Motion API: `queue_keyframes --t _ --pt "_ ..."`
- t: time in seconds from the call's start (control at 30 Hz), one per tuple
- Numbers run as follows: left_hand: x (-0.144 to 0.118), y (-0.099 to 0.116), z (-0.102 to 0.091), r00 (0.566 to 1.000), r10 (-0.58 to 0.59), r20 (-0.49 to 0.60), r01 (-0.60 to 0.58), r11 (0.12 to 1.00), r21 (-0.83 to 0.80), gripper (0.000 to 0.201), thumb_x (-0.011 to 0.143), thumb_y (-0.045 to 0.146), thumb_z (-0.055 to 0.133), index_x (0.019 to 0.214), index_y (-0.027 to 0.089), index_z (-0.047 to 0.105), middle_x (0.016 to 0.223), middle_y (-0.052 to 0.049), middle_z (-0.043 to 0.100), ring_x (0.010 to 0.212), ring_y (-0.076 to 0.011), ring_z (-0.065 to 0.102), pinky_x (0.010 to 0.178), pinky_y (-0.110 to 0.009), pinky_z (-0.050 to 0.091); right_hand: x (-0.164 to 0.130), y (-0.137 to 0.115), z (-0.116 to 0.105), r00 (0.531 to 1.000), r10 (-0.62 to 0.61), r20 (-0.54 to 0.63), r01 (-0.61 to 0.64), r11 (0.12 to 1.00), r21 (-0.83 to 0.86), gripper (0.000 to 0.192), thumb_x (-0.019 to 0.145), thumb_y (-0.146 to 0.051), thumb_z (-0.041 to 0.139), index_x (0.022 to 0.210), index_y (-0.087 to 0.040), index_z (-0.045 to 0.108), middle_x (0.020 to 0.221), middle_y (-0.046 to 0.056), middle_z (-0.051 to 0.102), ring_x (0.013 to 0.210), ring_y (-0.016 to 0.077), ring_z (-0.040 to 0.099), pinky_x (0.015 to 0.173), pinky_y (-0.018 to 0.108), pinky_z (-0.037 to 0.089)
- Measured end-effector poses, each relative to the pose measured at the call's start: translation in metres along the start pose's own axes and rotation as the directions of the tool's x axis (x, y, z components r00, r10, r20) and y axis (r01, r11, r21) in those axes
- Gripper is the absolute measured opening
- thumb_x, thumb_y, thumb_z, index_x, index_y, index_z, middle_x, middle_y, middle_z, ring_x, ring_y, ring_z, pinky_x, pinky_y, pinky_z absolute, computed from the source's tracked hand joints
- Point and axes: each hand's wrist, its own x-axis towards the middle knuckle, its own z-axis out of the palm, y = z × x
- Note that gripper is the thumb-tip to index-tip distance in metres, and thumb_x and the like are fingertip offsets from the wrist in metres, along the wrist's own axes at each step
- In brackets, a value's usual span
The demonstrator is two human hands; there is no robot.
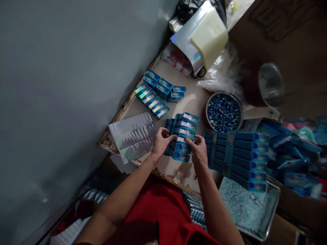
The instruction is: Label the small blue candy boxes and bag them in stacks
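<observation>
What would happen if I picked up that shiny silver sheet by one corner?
The shiny sheet looks thin and flat, with one edge past the table edge, so it would probably droop and bend, not stay stiff. It seems very light for its size. Its glossy face reflects light, so it may slip between fingers and crease easily.

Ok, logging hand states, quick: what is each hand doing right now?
Left hand: fingers curled on the left end of the row of blue boxes.
Right hand: fingers pinching the same row's right side.
</observation>
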Motion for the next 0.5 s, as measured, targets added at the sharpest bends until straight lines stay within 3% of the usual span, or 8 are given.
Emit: queue_keyframes --t 0.07,0.17,0.2,0.27,0.37,0.43,0.5 --pt "0.006 0.008 0.006 0.954 0.267 -0.135 -0.254 0.961 0.108 0.021 0.089 0.033 0.073 0.104 0.019 0.068 0.095 -0.005 0.067 0.091 -0.0191 0.063 0.088 -0.032 0.049 -0.002 0.005 0.005 0.996 -0.012 0.086 0.004 0.996 0.091 0.066 0.070 -0.049 0.082 0.120 -0.023 0.047 0.099 0.000 0.064 0.090 0.0186 0.064 0.081 0.030 0.050" --pt "0.031 0.021 0.023 0.832 0.530 -0.164 -0.477 0.834 0.276 0.030 0.103 0.033 0.053 0.123 0.020 0.070 0.114 -0.012 0.067 0.111 -0.0233 0.060 0.104 -0.037 0.043 -0.011 0.012 0.011 0.990 -0.133 0.041 0.135 0.990 -0.037 0.059 0.084 -0.054 0.071 0.128 -0.024 0.046 0.109 0.004 0.065 0.098 0.0205 0.064 0.087 0.033 0.050" --pt "0.042 0.024 0.030 0.821 0.554 -0.138 -0.501 0.816 0.289 0.032 0.103 0.034 0.051 0.124 0.019 0.071 0.114 -0.013 0.066 0.111 -0.0240 0.060 0.104 -0.037 0.044 -0.013 0.014 0.013 0.986 -0.169 0.003 0.168 0.978 -0.122 0.056 0.089 -0.057 0.065 0.129 -0.023 0.047 0.109 0.005 0.064 0.098 0.0210 0.063 0.088 0.034 0.049" --pt "0.061 0.026 0.046 0.844 0.533 -0.060 -0.502 0.824 0.261 0.033 0.103 0.034 0.051 0.118 0.017 0.075 0.106 -0.013 0.065 0.102 -0.0232 0.062 0.095 -0.035 0.048 -0.014 0.020 0.014 0.972 -0.227 -0.055 0.202 0.935 -0.293 0.052 0.095 -0.061 0.052 0.127 -0.021 0.049 0.108 0.007 0.063 0.096 0.0224 0.061 0.088 0.036 0.047" --pt "0.072 0.017 0.056 0.870 0.490 0.058 -0.488 0.837 0.247 0.034 0.104 0.030 0.047 0.121 0.019 0.074 0.106 -0.012 0.063 0.096 -0.0207 0.064 0.087 -0.031 0.051 -0.008 0.024 0.013 0.961 -0.270 -0.056 0.218 0.870 -0.443 0.050 0.098 -0.064 0.042 0.119 -0.021 0.051 0.104 0.008 0.063 0.095 0.0246 0.061 0.089 0.038 0.046" --pt "0.063 0.002 0.043 0.836 0.529 0.147 -0.545 0.764 0.345 0.040 0.103 0.023 0.044 0.135 0.023 0.067 0.116 -0.012 0.061 0.103 -0.0221 0.063 0.090 -0.032 0.050 -0.005 0.019 0.010 0.967 -0.252 -0.021 0.210 0.846 -0.489 0.051 0.098 -0.065 0.039 0.120 -0.020 0.050 0.100 0.008 0.063 0.092 0.0259 0.061 0.086 0.039 0.045" --pt "0.045 -0.021 0.011 0.782 0.565 0.262 -0.617 0.640 0.458 0.048 0.099 0.017 0.045 0.143 0.027 0.060 0.124 -0.013 0.061 0.111 -0.0251 0.060 0.096 -0.036 0.048 -0.010 0.007 0.004 0.966 -0.257 0.002 0.217 0.812 -0.542 0.054 0.098 -0.063 0.039 0.127 -0.019 0.050 0.102 0.009 0.061 0.093 0.0278 0.060 0.086 0.042 0.045"
